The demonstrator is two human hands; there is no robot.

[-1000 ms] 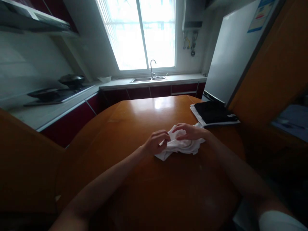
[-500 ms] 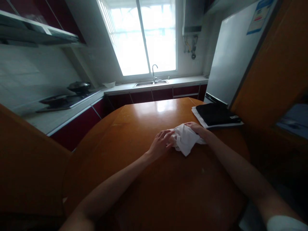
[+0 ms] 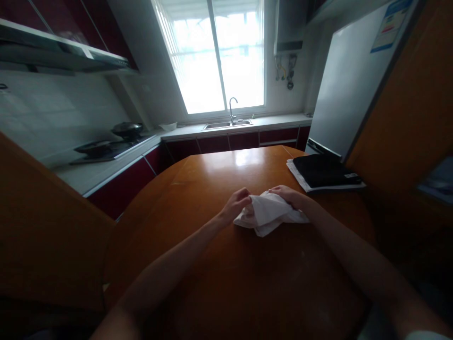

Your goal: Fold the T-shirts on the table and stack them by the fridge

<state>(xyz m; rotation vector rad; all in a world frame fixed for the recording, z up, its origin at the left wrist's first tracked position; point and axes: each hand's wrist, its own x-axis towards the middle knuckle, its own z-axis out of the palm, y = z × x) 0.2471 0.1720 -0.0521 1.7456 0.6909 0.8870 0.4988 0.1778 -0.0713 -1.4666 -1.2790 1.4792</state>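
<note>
A crumpled white cloth lies on the brown wooden table, partly bunched, with a loose flap hanging toward me. My left hand pinches its upper left edge and lifts it a little. On the far right side of the cloth my right hand rests with curled fingers gripping the fabric. Its fingertips are partly sunk in the folds. Whether the cloth is a garment or a towel cannot be made out.
A folded black garment lies on white folded fabric at the table's right. Beyond stand a counter with a sink, a stove with a lidded pan at left, and a fridge at right.
My left hand has gone from spread fingers over the cloth to a pinch on its edge, pulling it out leftward. The cloth is more spread. The view has shifted slightly left.
</note>
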